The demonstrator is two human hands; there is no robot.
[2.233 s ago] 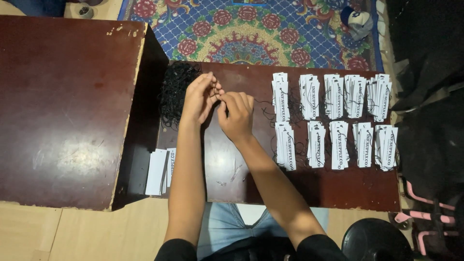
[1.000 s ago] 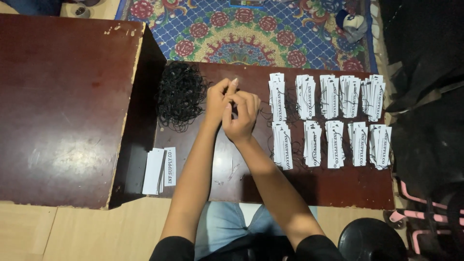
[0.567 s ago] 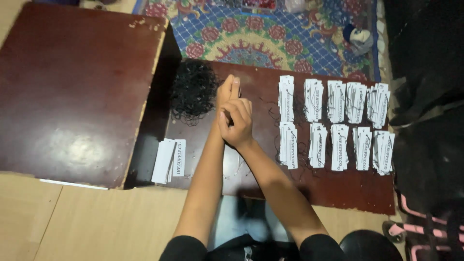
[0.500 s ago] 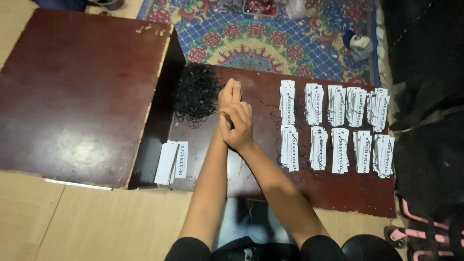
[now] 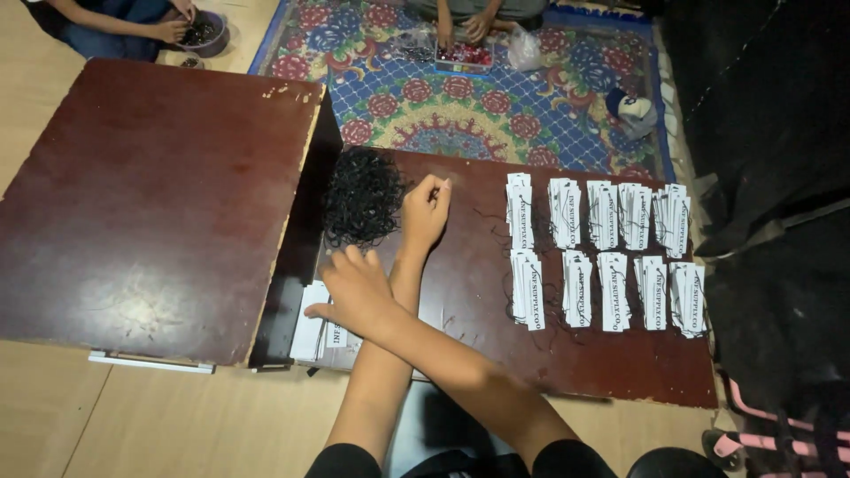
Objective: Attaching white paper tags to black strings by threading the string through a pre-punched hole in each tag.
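Observation:
My arms are crossed over a low dark-red table [image 5: 469, 305]. My right hand [image 5: 356, 290] reaches left across my other arm, fingers spread, just above a small stack of loose white paper tags [image 5: 310, 335] at the table's near left corner. My left hand [image 5: 426, 209] rests further back with its fingers pinched together, seemingly on a thin black string, right beside a tangled pile of black string loops [image 5: 359, 195]. Two rows of strung white tag bundles [image 5: 602, 252] lie on the table's right half.
A larger brown board [image 5: 150, 204] butts against the table's left side. Behind lies a patterned rug [image 5: 425, 111], where other people's hands work at a dark bowl [image 5: 202, 34] and a small tray [image 5: 465, 56]. Black bags [image 5: 770, 177] stand at the right.
My hands were pressed together at the table's middle. Now they have parted: the right hand has crossed down-left to the loose tags, the left stays by the string pile. The view has shifted.

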